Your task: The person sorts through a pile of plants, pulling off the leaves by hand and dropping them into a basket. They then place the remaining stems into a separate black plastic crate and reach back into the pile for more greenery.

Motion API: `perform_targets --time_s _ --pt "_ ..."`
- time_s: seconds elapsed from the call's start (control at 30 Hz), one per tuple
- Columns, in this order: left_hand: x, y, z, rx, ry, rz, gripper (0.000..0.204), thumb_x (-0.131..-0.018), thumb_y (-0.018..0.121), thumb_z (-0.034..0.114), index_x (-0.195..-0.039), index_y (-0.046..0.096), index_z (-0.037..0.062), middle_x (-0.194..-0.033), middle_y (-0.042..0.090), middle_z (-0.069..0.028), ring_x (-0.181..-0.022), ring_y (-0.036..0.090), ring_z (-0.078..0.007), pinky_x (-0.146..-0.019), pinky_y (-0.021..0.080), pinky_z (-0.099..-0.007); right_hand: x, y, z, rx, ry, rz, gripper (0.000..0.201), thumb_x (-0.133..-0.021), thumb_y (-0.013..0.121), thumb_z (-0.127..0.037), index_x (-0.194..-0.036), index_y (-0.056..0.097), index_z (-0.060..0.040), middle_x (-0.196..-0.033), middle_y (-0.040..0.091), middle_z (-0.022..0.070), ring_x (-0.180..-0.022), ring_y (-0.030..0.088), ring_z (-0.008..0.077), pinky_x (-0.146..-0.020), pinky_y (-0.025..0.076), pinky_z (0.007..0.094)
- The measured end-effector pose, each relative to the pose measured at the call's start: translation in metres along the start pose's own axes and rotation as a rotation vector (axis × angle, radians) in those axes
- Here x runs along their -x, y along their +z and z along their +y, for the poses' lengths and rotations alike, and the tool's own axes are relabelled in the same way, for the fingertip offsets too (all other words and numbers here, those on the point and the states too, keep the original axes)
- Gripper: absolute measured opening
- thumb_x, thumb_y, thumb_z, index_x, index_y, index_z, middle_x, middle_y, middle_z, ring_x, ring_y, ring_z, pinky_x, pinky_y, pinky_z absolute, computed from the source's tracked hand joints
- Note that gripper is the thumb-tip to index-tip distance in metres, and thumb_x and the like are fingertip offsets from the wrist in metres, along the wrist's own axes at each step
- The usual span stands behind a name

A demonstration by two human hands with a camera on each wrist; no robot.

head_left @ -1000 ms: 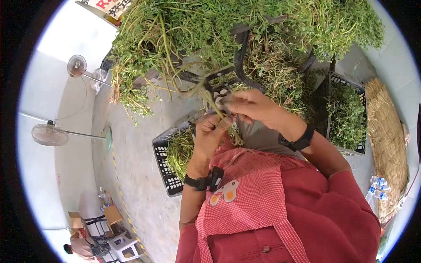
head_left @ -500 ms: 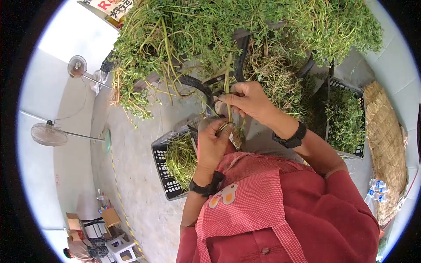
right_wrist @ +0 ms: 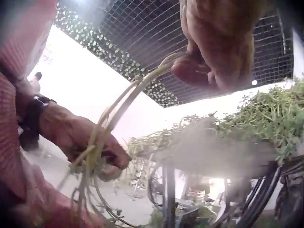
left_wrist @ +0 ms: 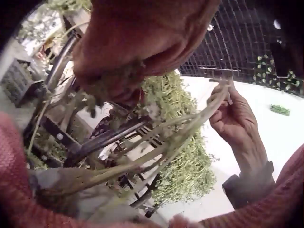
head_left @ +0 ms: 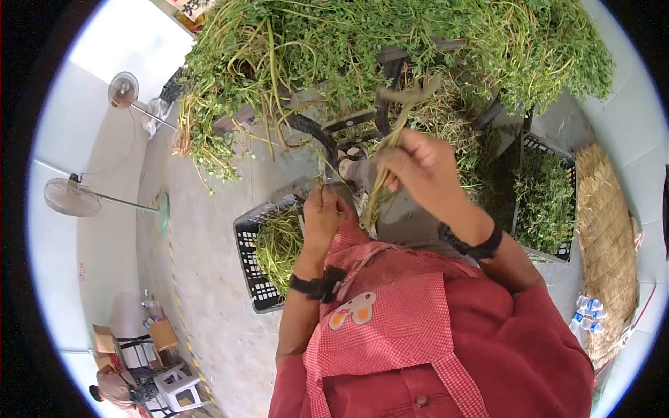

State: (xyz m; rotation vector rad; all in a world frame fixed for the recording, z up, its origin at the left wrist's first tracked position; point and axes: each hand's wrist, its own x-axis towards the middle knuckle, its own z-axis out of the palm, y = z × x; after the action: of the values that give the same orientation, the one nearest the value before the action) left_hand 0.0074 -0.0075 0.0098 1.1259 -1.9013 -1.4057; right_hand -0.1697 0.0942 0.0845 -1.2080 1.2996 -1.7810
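Floor (head_left: 209, 244), crate (head_left: 245, 244) of stems (head_left: 277, 256), second crate (head_left: 571, 216) of greens (head_left: 543, 202), right fingers (head_left: 403, 166) around stalks (head_left: 377, 196).

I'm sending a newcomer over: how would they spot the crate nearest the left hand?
In the head view, find the big leafy heap across the top, then look below its left part. There, just left of the left hand, sits a black crate. It holds yellowish, mostly bare stems, whereas the right-side crate holds leafy greens.
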Motion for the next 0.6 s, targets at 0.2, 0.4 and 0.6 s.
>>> perform_targets --time_s 0.2,0.4,0.6 --pt "0.013 -0.005 0.011 0.585 -0.142 -0.127 0.019 -0.094 0.048 0.023 -0.085 0.053 0.0068 -0.064 0.05 0.0018 -0.052 0.044 -0.0062 -0.046 0.036 -0.0214 -0.018 -0.024 0.014 -0.228 0.165 0.136 0.021 -0.09 0.055 -0.02 -0.085 0.058 0.0009 -0.068 0.059 0.0059 -0.05 0.052 0.0099 -0.044 0.042 0.0228" --pt "0.014 0.007 0.033 0.361 0.0 -0.139 0.016 -0.089 0.058 0.02 -0.088 0.058 0.0043 -0.069 0.052 0.0054 -0.059 0.043 -0.0035 -0.051 0.035 -0.0194 -0.02 -0.032 0.025 -0.443 0.244 0.169 0.025 -0.088 0.058 -0.024 -0.088 0.057 0.0009 -0.068 0.058 0.0055 -0.053 0.054 0.0116 -0.044 0.042 0.025" --pt "0.012 0.009 0.024 0.371 0.069 -0.291 0.02 -0.086 0.061 0.017 -0.1 0.06 0.0041 -0.077 0.056 0.0033 -0.066 0.048 -0.0047 -0.056 0.039 -0.0185 -0.027 -0.054 0.032 -0.643 0.27 0.095 0.026 -0.089 0.055 -0.026 -0.093 0.057 -0.0006 -0.07 0.058 0.0047 -0.056 0.054 0.0124 -0.049 0.042 0.0275"
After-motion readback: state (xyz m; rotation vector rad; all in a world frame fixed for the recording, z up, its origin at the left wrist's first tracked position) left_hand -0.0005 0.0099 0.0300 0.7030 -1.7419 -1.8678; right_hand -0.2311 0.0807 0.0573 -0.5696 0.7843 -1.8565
